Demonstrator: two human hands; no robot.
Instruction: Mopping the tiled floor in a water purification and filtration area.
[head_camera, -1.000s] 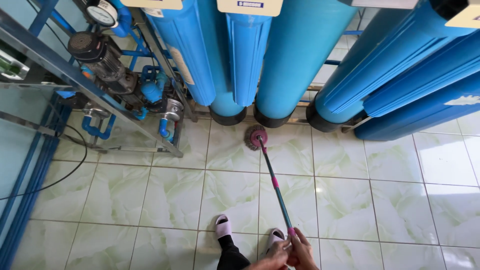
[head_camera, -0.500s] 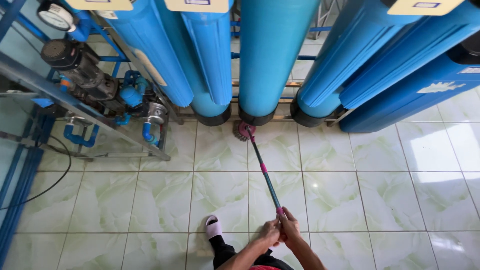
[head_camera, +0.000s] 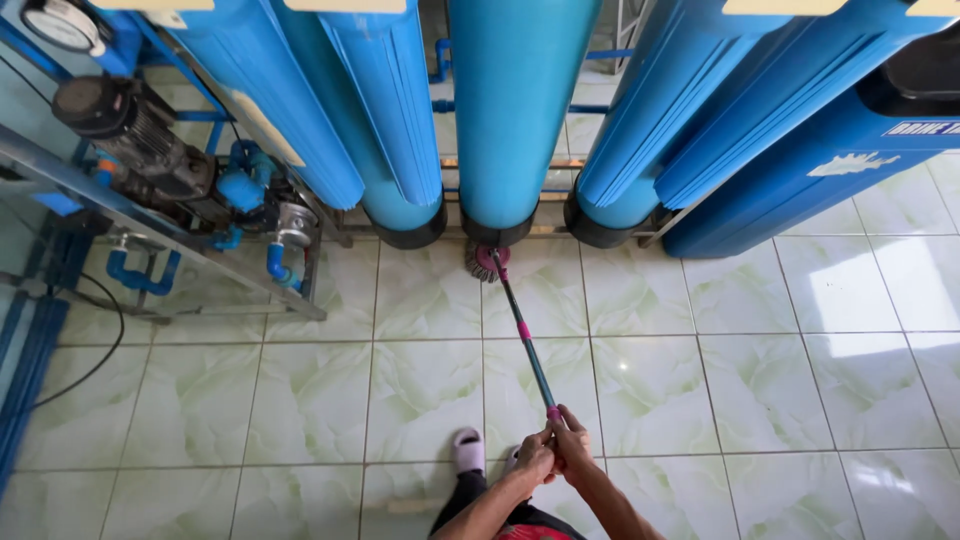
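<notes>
Both of my hands grip the near end of a long mop handle with pink and teal bands. My left hand sits just beside my right hand on the shaft. The handle slants away from me to a round pink mop head with grey strands. That head rests on the pale green tiled floor, against the base of the middle blue tank. A foot in a white slipper shows below my hands.
Several tall blue cylinder tanks stand in a row along the back. At left a pump motor, blue pipes and a metal frame crowd the floor. A black cable curves over the tiles.
The mop head has slid forward across the tiles to the base of the middle tank. My hands have pushed further out along with it, and the view has tipped closer to the tanks.
</notes>
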